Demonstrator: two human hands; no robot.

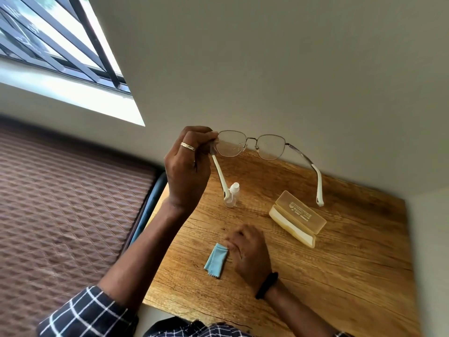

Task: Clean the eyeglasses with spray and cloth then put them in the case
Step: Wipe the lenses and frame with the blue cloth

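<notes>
Both hands have curled fingers. Left hand [187,166] fingers and thumb pinch the glasses [271,147] at one hinge, holding them raised above the table [340,276] with temples unfolded. Right hand [247,251] fingers curl at a corner of the cloth [216,260], which lies on the table; blur hides whether they grip it. Bottle [232,194] stands near the open case [297,218].

Plain grey-beige painted wall [279,69] behind, unmarked. Window with dark metal bars [80,42] at upper left, with bright daylight falling on its pale sill [73,93]. Warm-brown wood-grain tabletop [352,276] set against the wall; a brown quilted surface with diamond stitching [60,203] lies to its left.
</notes>
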